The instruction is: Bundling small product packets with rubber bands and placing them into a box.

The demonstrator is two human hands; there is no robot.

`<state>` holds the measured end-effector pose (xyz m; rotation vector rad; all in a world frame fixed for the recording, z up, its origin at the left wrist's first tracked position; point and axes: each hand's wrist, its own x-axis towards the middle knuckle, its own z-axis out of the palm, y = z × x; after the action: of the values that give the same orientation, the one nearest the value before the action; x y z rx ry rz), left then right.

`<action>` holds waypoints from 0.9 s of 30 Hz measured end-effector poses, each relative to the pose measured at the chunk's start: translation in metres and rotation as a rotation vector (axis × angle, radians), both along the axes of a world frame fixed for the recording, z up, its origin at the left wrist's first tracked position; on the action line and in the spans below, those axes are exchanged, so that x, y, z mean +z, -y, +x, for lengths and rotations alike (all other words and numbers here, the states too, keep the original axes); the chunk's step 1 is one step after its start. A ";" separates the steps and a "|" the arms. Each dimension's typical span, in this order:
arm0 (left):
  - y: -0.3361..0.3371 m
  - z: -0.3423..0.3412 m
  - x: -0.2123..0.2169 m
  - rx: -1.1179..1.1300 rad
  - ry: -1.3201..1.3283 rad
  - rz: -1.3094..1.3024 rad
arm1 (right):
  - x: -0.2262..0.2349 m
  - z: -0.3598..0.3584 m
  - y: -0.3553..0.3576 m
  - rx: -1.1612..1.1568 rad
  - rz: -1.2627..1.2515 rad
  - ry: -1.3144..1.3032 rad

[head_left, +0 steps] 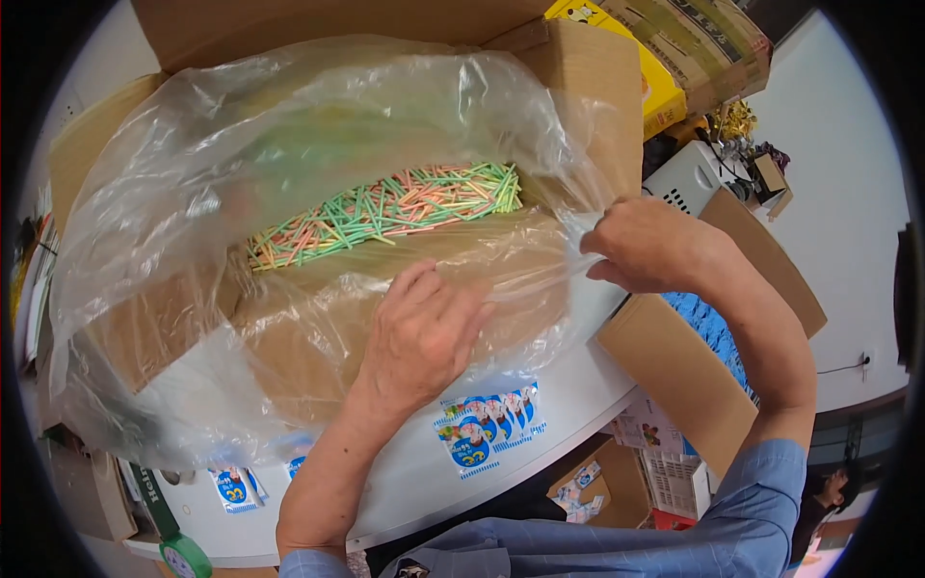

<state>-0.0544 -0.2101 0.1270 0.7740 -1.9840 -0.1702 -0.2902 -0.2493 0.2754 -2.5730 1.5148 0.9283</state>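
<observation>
A large clear plastic bag (337, 72) lines an open cardboard box (593, 82) in front of me. Inside it lie many thin sticks (385, 212) in green, pink and yellow. At the right corner of the box, my right hand (646, 246) is closed on a gathered edge of the bag. My left hand (424, 332) is at the box's near side, fingers curled against the plastic, slightly blurred. Taut creases run through the film between both hands. Part of the sticks is covered by the cloudy bag.
Blue-and-white printed packets (487, 429) lie on the white table (405, 491) before the box. A green tape roll (183, 557) sits at lower left. To the right stand an open carton (674, 352) with blue contents, a white appliance (689, 178) and a yellow box (655, 82).
</observation>
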 end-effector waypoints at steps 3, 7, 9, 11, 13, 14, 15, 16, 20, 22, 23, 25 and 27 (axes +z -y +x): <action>0.000 -0.004 -0.001 0.004 0.100 0.055 | -0.005 0.016 0.027 -0.009 -0.098 -0.046; -0.001 -0.010 -0.001 0.015 0.094 0.045 | -0.033 0.023 0.066 0.187 -0.177 0.454; 0.000 -0.008 -0.006 0.016 0.142 0.003 | -0.059 0.019 0.092 0.542 -0.345 0.181; 0.000 -0.010 -0.010 0.018 0.108 0.003 | -0.066 0.012 0.104 0.545 -0.324 0.173; 0.000 -0.010 -0.012 0.020 0.073 0.004 | -0.075 0.009 0.110 0.548 -0.303 0.165; 0.000 -0.009 -0.013 0.018 0.066 0.013 | -0.078 0.010 0.111 0.600 -0.335 0.187; 0.000 -0.009 -0.014 0.016 0.059 0.022 | -0.081 0.011 0.112 0.651 -0.367 0.208; 0.000 -0.009 -0.014 0.014 0.056 0.024 | -0.083 0.011 0.113 0.649 -0.364 0.206; 0.000 -0.008 -0.015 0.010 0.034 0.037 | -0.076 0.021 0.111 0.677 -0.409 0.216; 0.000 -0.008 -0.017 0.011 0.029 0.037 | -0.076 0.024 0.111 0.650 -0.405 0.248; 0.001 -0.007 -0.018 0.014 0.030 0.035 | -0.077 0.027 0.111 0.571 -0.371 0.225; 0.002 -0.007 -0.020 0.018 0.029 0.034 | -0.080 0.025 0.111 0.493 -0.337 0.202; 0.003 -0.007 -0.023 -0.003 0.024 0.024 | -0.080 0.019 0.112 0.576 -0.407 0.351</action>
<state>-0.0611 -0.2131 0.1044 0.7926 -2.0094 -0.1875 -0.2709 -0.3612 0.1951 -3.3185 0.9589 0.1381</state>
